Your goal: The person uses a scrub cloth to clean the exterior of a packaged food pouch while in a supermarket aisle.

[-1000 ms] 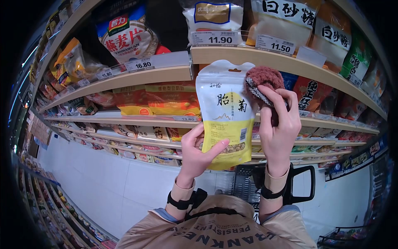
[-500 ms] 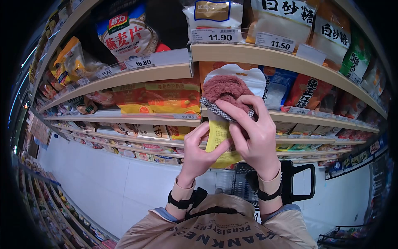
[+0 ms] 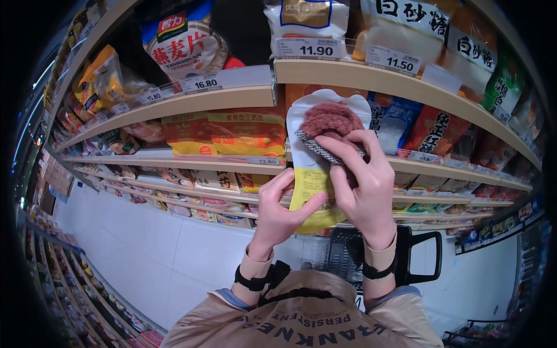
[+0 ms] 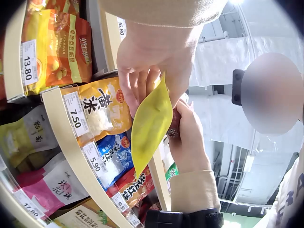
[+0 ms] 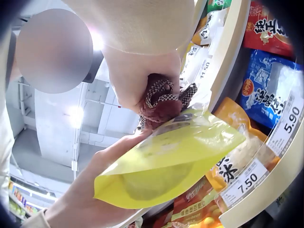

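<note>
My left hand (image 3: 281, 206) grips the lower left side of a white and yellow pouch (image 3: 310, 182), thumb across the front and fingers behind it. The pouch stands upright in front of the shelf, its yellow base toward me in the left wrist view. In my right hand (image 3: 369, 188) is a bunched, fluffy reddish-brown cloth (image 3: 331, 120) with black-and-white checked trim. That cloth lies against the upper front of the pouch and covers most of its printing. The right wrist view shows the folded cloth (image 5: 161, 109) at the pouch's surface, gripped by the right fingers.
Shelves of bagged goods rise in front, with an oatmeal bag (image 3: 185, 43) at upper left and a white sugar bag (image 3: 400, 29) at upper right. Orange bags (image 3: 243, 130) lie on the tier below. A dark basket (image 3: 342, 249) with a black handle (image 3: 435, 255) stands below my right arm.
The cloth in my right hand has moved left from the pouch's right edge onto its front, then shifted slightly right. My left hand keeps its grip on the pouch.
</note>
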The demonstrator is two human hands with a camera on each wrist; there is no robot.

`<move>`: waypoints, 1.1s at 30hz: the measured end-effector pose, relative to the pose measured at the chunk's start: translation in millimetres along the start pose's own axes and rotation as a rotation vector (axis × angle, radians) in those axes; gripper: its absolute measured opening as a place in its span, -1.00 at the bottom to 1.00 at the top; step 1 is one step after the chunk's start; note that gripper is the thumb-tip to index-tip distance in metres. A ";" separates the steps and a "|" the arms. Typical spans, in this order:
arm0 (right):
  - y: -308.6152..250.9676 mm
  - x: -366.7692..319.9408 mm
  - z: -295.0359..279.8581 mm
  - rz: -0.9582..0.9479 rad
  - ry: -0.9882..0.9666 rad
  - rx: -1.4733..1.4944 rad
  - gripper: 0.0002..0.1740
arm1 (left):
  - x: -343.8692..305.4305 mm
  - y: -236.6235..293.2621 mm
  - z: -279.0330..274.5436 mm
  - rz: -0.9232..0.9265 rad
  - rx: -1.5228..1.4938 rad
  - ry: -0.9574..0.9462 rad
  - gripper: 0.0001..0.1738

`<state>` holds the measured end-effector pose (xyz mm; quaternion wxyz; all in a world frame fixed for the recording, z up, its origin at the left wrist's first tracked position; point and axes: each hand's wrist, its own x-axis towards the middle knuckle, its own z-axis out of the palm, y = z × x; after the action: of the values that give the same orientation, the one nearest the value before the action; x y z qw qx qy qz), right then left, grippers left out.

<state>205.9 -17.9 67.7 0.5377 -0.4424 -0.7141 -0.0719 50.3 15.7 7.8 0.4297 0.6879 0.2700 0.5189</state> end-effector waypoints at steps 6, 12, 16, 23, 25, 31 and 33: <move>11.8 6.8 0.6 0.012 0.066 -0.109 -0.48 | 0.8 3.5 -1.9 -0.027 -0.070 0.049 -0.71; 5.6 5.1 8.6 -0.036 -0.051 -0.075 -0.53 | -2.7 -15.0 -19.2 -0.161 -0.091 0.063 -0.72; -1.1 -2.4 8.5 -0.101 -0.181 0.043 -0.59 | 3.3 -17.9 -9.3 -0.061 -0.224 0.303 -0.63; 15.2 0.0 -1.7 -0.078 -0.177 0.142 -0.69 | 6.7 -20.4 -18.7 -0.120 -0.226 0.237 -0.57; 23.5 5.7 -6.7 -0.028 -0.088 0.035 -0.70 | 9.3 -14.3 -15.6 -0.110 -0.234 0.229 -0.57; 34.1 13.0 -5.0 -0.007 0.090 -0.144 -0.58 | 11.8 -12.3 -10.8 -0.112 -0.217 0.191 -0.56; 29.1 5.0 -5.4 0.017 0.019 -0.117 -0.57 | 12.3 -12.7 -10.1 -0.109 -0.263 0.233 -0.57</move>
<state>230.2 -0.8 63.1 0.5182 -0.4784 -0.6999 -0.1132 45.6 35.1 3.6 0.5094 0.5452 0.2846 0.6019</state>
